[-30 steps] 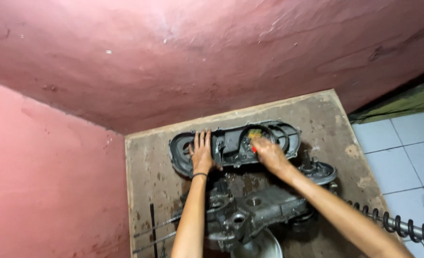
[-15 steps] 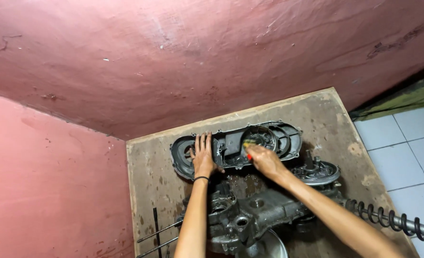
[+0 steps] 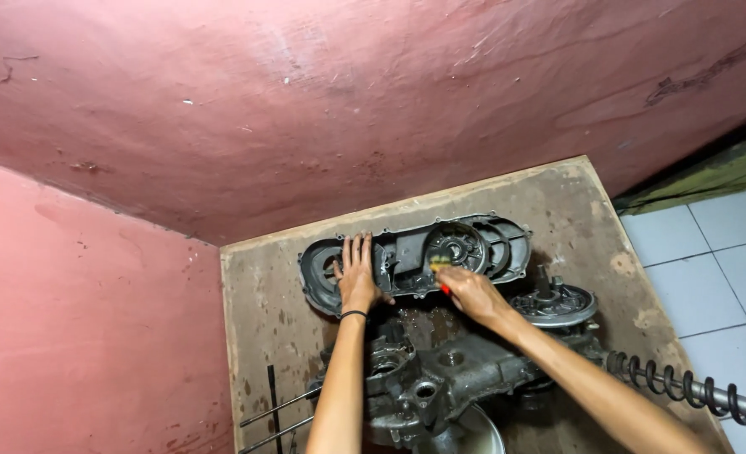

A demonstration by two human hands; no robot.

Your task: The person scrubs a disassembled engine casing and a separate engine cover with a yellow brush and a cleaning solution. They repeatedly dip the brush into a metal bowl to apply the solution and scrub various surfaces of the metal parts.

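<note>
A dark grey engine side cover [image 3: 486, 244] lies inside-up on a stained wooden board [image 3: 264, 303] set in the corner of pink walls. My left hand [image 3: 357, 274] rests flat, fingers spread, on the cover's left part. My right hand [image 3: 467, 292] grips a small brush with a red handle and yellowish bristles [image 3: 439, 266], its bristles touching the cover's middle near the round recess. Nearer me lies a greasy engine crankcase [image 3: 440, 378].
A round clutch-like disc [image 3: 555, 303] sits to the right of my right hand. A coiled shock spring [image 3: 693, 391] reaches off the board's right side over white floor tiles [image 3: 709, 252]. Thin metal rods [image 3: 272, 408] lie at the lower left. A metal bowl rim [image 3: 474, 433] shows at the bottom.
My right hand has drawn the brush from the cover's round recess leftward and down toward its middle. My left hand has stayed flat on the cover.
</note>
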